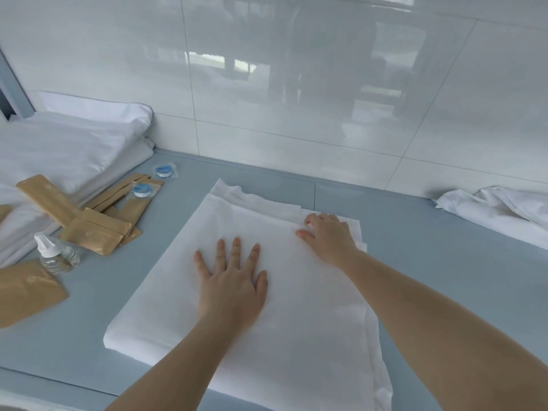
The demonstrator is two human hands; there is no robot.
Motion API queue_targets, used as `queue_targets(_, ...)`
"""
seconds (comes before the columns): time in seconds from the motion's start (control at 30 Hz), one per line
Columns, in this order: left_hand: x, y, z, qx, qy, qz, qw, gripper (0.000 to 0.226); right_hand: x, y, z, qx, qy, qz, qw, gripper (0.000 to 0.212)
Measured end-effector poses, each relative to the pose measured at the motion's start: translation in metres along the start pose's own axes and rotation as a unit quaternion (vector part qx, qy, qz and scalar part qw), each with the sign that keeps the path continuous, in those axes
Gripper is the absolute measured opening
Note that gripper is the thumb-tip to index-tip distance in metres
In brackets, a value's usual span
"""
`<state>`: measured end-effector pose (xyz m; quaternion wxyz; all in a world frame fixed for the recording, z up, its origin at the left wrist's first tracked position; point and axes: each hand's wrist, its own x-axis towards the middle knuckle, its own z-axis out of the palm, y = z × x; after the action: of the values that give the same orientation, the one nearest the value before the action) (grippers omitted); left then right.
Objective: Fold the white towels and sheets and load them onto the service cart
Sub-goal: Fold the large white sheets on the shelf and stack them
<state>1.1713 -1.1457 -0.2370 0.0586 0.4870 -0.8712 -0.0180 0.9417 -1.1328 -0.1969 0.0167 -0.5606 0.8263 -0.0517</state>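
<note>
Folded white sheet [252, 280] lies flat on the grey-blue bench [430, 262], directly under both hands. The left hand [234, 286] rests palm down on the middle of the sheet, and its fingers [235, 250] are straight and spread apart. The right hand [332, 235] lies at the far right corner of the sheet; its fingers [305, 234] bend lightly down onto the layered edge, and I cannot tell if they pinch the cloth or only press it. Several layers of the sheet show at this far edge, just beyond the right hand.

Left of the left hand, near the sheet but not touching it, stands a small clear bottle [56, 256] with a white pointed cap. Around it lie tan paper packets [95, 232], some overlapping each other, and two small sachets with blue round items [142, 190] rest beyond them. Further left is a stack of white linen [74, 149] against the wall. Well apart on the right of the right hand, a crumpled white cloth [501, 212] lies at the foot of the glossy white tiled wall [296, 84].
</note>
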Motion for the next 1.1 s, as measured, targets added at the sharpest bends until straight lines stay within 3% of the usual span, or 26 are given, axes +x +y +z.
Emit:
queue_targets(0.17,-0.001,-0.002,-0.001,0.003,0.01,-0.037,0.999,0.075,0.012,-0.005,0.001,-0.018,0.007,-0.072,0.997,0.023)
queue_targets(0.33,0.001,0.001,-0.002,0.01,-0.017,-0.094,0.995,0.08,0.018,-0.027,0.011,-0.052,0.082,-0.066,0.993,0.025)
queue_targets(0.47,0.024,-0.03,-0.004,0.03,-0.026,-0.083,0.996,0.078,0.04,-0.074,0.015,0.002,0.066,-0.1,0.993,0.035)
queue_targets(0.63,0.032,-0.068,-0.006,0.004,-0.043,-0.105,0.994,0.072,0.064,-0.1,0.022,-0.012,0.058,-0.159,0.986,0.025)
queue_targets(0.77,0.031,-0.065,-0.005,-0.004,-0.047,-0.115,0.992,0.072,0.061,-0.107,0.022,-0.072,0.076,-0.104,0.989,0.021)
queue_targets(0.87,0.031,-0.065,-0.005,-0.001,-0.047,-0.115,0.992,0.072,0.039,-0.11,0.018,-0.073,0.138,-0.114,0.981,0.034)
queue_targets(0.9,0.031,-0.065,-0.005,0.002,-0.049,-0.116,0.992,0.071,0.023,-0.11,0.019,-0.037,0.134,-0.149,0.979,0.04)
queue_targets(0.97,0.031,-0.065,-0.007,0.007,-0.054,-0.116,0.992,0.07,-0.016,-0.101,0.027,0.013,0.051,-0.212,0.976,0.053)
queue_targets(1.03,0.031,-0.065,-0.01,0.012,-0.059,-0.115,0.992,0.069,-0.046,-0.072,0.033,0.0,-0.054,-0.175,0.983,0.061)
queue_targets(1.1,0.028,-0.062,-0.013,0.017,-0.064,-0.124,0.99,0.066,-0.06,-0.026,0.027,-0.029,-0.089,-0.075,0.993,0.059)
